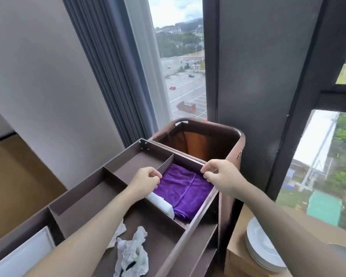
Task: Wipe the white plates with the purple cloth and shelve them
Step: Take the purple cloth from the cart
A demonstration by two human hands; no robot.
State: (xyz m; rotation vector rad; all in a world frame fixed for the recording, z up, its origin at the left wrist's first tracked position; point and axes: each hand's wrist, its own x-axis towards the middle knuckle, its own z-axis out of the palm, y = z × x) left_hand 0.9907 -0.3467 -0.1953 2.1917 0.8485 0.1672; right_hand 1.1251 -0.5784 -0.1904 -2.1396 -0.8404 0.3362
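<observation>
1. The left hand (146,179) reaches over a brown compartmented cart tray (84,198), fingers curled, with thumb and forefinger pinching the left edge of a folded purple microfibre cloth (185,189).
2. The right hand (220,175) hovers at the tray's far right rim, fingers curled and fingertips pinched at the cloth's far right corner; whether it actually has hold of the fabric cannot be told.
3. The purple cloth lies flat in the tray's far right compartment, filling most of it, one folded end hanging toward the near divider.
4. A white rounded plastic object (161,204) lies just beside the cloth against the divider on its left, partly under the left wrist.
5. Crumpled white tissue paper (132,254) sits in the nearer compartment, below the left forearm.
6. A stack of white round ceramic plates (256,250) rests on a tan cardboard box (238,258) at lower right, partly hidden by the right forearm, well apart from the cloth.
7. A brown fabric laundry bin (208,140) stands behind the tray, before a dark window frame (248,76) and grey curtain (112,56).
</observation>
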